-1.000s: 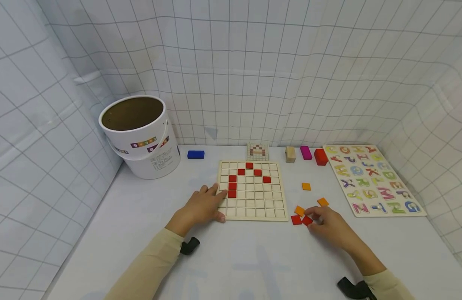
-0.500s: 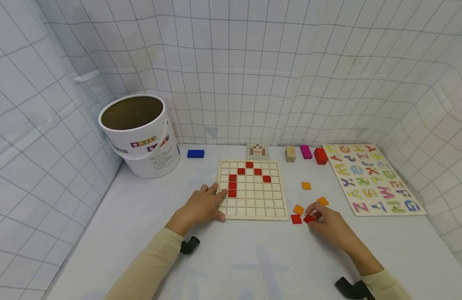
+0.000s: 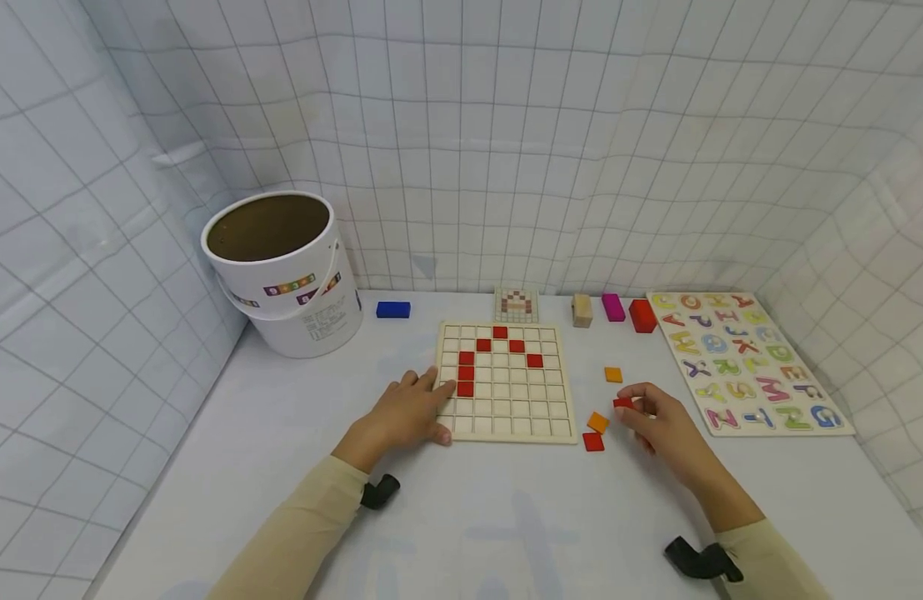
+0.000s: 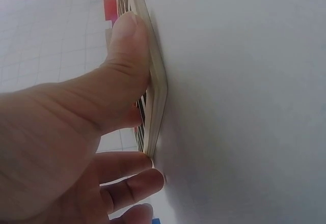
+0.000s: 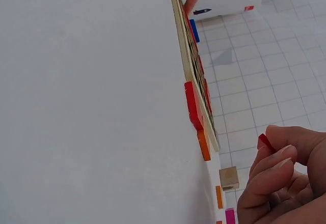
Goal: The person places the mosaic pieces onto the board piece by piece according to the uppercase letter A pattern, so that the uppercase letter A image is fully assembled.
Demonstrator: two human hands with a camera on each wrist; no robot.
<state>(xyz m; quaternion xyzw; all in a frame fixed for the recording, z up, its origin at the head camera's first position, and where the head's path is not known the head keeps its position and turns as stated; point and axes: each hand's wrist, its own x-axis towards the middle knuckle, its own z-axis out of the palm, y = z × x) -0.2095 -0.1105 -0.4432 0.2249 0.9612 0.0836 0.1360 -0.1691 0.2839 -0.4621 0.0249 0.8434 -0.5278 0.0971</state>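
My right hand (image 3: 667, 429) pinches a small red square tile (image 3: 622, 403) between thumb and fingers, lifted above the table. In the right wrist view that red tile (image 5: 264, 142) sticks out at the fingertips. My left hand (image 3: 403, 410) rests at the left side of the wooden grid board (image 3: 521, 407), index finger on the squares near a red tile. The left wrist view has the thumb (image 4: 127, 40) lying along the board's near edge. Several red tiles (image 3: 466, 373) form a partial arch on the board. Beside its right edge lie a red tile (image 3: 593, 442) and an orange tile (image 3: 598, 422).
A small pattern card (image 3: 516, 306) lies behind the board. Another orange tile (image 3: 613, 374) is to the right. Blue (image 3: 393, 310), wooden (image 3: 581, 310), magenta (image 3: 613, 307) and red blocks (image 3: 642, 316) line the back. A white bucket (image 3: 311, 325) stands left, an alphabet board (image 3: 754, 367) right.
My right hand has picked the red tile up from the table and moved it up and slightly away from me. An orange tile near that hand is now hidden. The left hand stays put.
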